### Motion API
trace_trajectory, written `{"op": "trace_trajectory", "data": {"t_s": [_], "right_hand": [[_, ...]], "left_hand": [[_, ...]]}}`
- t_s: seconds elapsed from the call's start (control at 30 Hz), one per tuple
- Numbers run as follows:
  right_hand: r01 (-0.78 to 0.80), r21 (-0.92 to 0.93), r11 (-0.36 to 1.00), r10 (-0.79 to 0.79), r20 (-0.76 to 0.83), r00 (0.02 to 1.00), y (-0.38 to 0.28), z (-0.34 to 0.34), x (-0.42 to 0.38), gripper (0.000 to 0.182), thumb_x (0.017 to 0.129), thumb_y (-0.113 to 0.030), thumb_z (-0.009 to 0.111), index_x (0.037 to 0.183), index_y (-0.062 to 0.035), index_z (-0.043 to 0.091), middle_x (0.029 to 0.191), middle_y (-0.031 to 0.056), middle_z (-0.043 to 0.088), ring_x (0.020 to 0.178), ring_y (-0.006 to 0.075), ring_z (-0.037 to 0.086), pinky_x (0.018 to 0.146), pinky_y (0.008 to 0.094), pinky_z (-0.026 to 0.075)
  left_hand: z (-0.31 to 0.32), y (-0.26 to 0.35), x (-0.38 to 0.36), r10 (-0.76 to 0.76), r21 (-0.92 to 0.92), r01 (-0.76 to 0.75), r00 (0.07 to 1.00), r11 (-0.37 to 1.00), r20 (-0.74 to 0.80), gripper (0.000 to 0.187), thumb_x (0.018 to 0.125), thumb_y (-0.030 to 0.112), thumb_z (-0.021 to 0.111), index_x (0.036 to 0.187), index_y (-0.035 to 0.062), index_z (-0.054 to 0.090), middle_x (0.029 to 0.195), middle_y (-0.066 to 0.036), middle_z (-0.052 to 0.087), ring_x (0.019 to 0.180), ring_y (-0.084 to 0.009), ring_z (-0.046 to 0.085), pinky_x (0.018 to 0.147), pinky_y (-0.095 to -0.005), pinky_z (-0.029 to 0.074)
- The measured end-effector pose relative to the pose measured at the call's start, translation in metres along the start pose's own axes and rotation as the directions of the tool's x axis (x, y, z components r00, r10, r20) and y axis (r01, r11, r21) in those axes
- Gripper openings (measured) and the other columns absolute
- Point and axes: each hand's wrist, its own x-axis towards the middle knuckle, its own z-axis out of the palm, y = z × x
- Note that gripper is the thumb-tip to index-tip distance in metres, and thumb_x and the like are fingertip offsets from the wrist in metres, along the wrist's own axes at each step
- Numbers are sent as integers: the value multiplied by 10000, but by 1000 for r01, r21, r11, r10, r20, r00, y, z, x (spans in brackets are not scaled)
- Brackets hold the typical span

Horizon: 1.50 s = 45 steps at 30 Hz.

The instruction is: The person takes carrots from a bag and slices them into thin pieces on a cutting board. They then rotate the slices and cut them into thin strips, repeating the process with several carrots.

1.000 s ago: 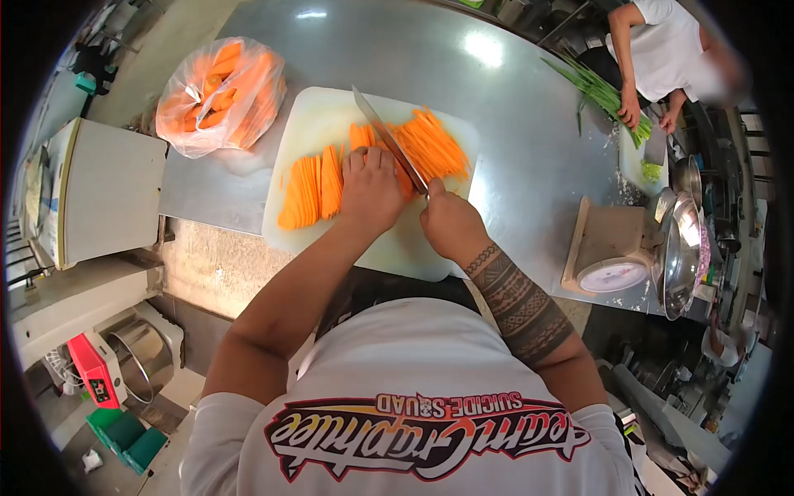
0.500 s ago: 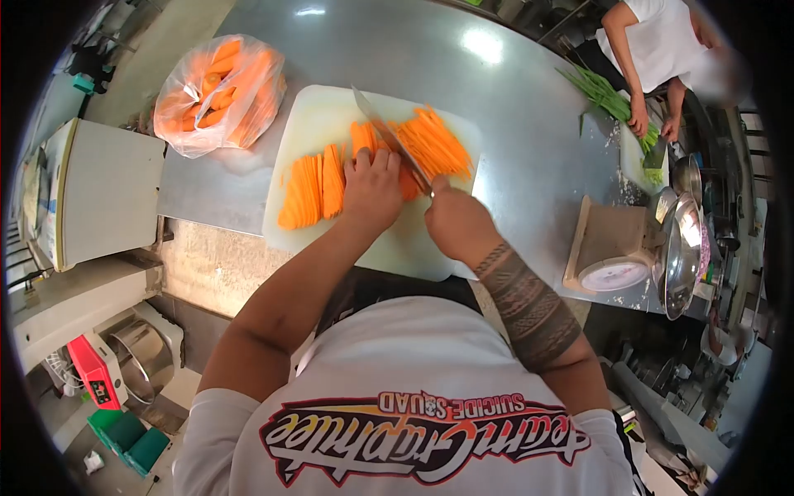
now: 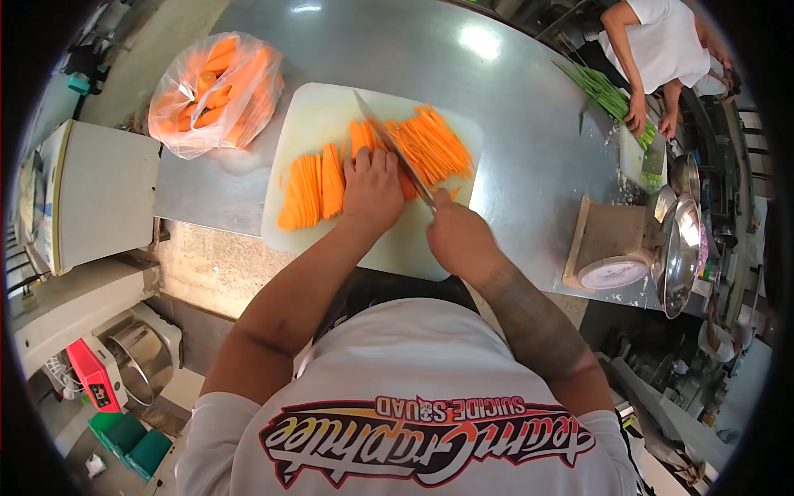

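Carrot slices [image 3: 364, 140] sit upper centre of frame on a white cutting board [image 3: 306, 116], pinned flat under the left hand [image 3: 372, 188], fingers curled together and pressing down on the stack. Right hand [image 3: 459, 236] is clamped around the handle of a knife [image 3: 389, 140], blade running diagonally up-left across the board, edge right beside the left fingertips. Cut carrot strips [image 3: 434, 145] piled just right of the blade; a fanned row of uncut slices [image 3: 310, 186] lies left of the left hand. Risk, as judged: blade so close to the knuckles that a slip on the slick stack or fingers creeping forward could nick them; slices could also slide and give uneven strips. The board's near edge hangs past the steel table [image 3: 513, 107] rim, so hard pressure might tip or shift it. Plastic bag of carrots [image 3: 215, 91] upper left, touching the table, apart from the board. Upper right, another person [image 3: 662, 41] handles green onions [image 3: 608, 99]. Scale [image 3: 612, 248] and metal bowls [image 3: 682, 248] at right edge.
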Motion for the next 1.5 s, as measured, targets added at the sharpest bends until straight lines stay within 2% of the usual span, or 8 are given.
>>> {"op": "trace_trajectory", "data": {"t_s": [0.27, 0.47, 0.57, 0.77, 0.87, 1.07, 1.17, 1.5], "right_hand": [[-81, -26, 996, 83, 118, 990, -26, -51, -29, 189, 963, -96, 540, 1110, 23, 542, 913, 272, 733, 888, 446, 741, 793, 544, 586], [27, -22, 999, -29, -62, 998, -6, -10, 6, 226, 955, -90, 555, 1139, 38, 535, 883, 255, 733, 843, 441, 742, 749, 538, 593], [-64, -11, 998, 65, 95, 993, -29, -54, -30, 209, 949, -87, 556, 1121, 32, 542, 863, 252, 731, 823, 440, 741, 728, 540, 593], [48, -15, 999, -49, -83, 995, -3, 0, 12, 254, 964, -83, 539, 1183, 44, 533, 882, 260, 735, 830, 449, 739, 739, 541, 592], [-64, 38, 997, 60, 103, 993, -31, -56, -28, 244, 973, -87, 527, 1178, 45, 532, 888, 262, 735, 846, 453, 739, 757, 539, 592], [40, 46, 998, -37, -79, 996, -4, 6, 12, 239, 930, -88, 590, 1108, 48, 507, 844, 282, 702, 827, 469, 713, 750, 570, 567], [-94, 46, 994, 87, 146, 985, -34, -58, -26, 313, 964, -104, 564, 1222, 69, 527, 918, 267, 736, 881, 451, 736, 799, 551, 588], [-35, 99, 995, 40, -54, 998, 8, 15, 2, 254, 929, -102, 584, 1131, 41, 522, 902, 270, 733, 847, 460, 736, 769, 559, 589]], "left_hand": [[4, -1, 0, -11, -16, 11, 1000, 1000, -21, 379, 911, 192, 588, 1219, -22, 635, 1221, -159, 631, 1258, -373, 528, 1063, -506, 398], [6, 1, -5, -5, -26, 4, 999, 1000, -40, 372, 910, 200, 602, 1202, -29, 631, 1227, -170, 631, 1267, -389, 532, 1059, -519, 405], [5, -1, 1, -20, -50, 19, 1000, 999, -15, 359, 907, 199, 604, 1182, -30, 631, 1221, -179, 630, 1263, -398, 533, 1056, -519, 406], [7, -1, -6, -13, -37, 12, 1000, 999, -20, 349, 898, 192, 609, 1162, -35, 627, 1199, -199, 628, 1255, -403, 536, 1043, -515, 416], [5, -2, 1, -34, -88, 32, 999, 996, -30, 340, 894, 190, 614, 1148, -36, 628, 1191, -201, 630, 1249, -404, 537, 1037, -515, 419], [6, -1, 0, -45, -78, 41, 998, 996, -48, 348, 882, 194, 637, 1139, -41, 625, 1197, -206, 633, 1244, -409, 536, 1055, -525, 410], [11, -4, 1, -33, -94, 25, 995, 995, -90, 361, 886, 191, 637, 1150, -54, 621, 1198, -219, 633, 1244, -417, 534, 1069, -533, 401], [-1, -10, -3, -3, -207, 15, 998, 978, 56, 374, 943, 200, 659, 1237, -28, 622, 1296, -186, 596, 1302, -389, 498, 1101, -492, 402]]}}
